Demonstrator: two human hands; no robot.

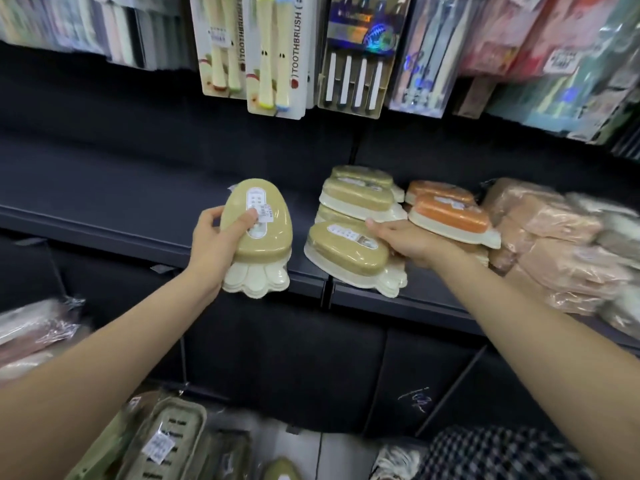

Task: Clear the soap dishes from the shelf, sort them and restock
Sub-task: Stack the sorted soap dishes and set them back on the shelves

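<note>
While the left hand (216, 233) grips an olive soap dish (258, 230) upright at the shelf front, thumb across its label and fingers curled behind, the right hand (403, 239) lies palm-down between the two stacks on the shelf. Its fingers reach under or behind the nearest olive dish (349, 252); whether they are closed on it cannot be told, as the fingertips are hidden.

Held dish: olive lid, cream scalloped base, shrink-wrapped, white sticker on top. It sits just above the shelf edge (242, 251), apart from the stack.

Olive stack (360, 199): several dishes piled loosely at mid-shelf, the nearest one overhanging the front edge. Just right of it, touching the right hand, an orange stack (450, 213) of the same shape. Farther right, pinkish wrapped packs (540, 237), blurred.

Left half of the shelf is bare dark board. Toothbrush cards (273, 53) hang above. Near and below, by the floor, green rectangular soap dishes (166, 441) in wrap, and a checked garment (502, 455) at lower right.

Judgement: colours already grouped, so this reads as the restocking step, olive dishes being squared up. Next move likely calls for setting the held dish down flat beside or onto the olive stack, and pushing the overhanging one back so it cannot slide off. Wrap looks slippery; a firm two-sided hold would be wise.
</note>
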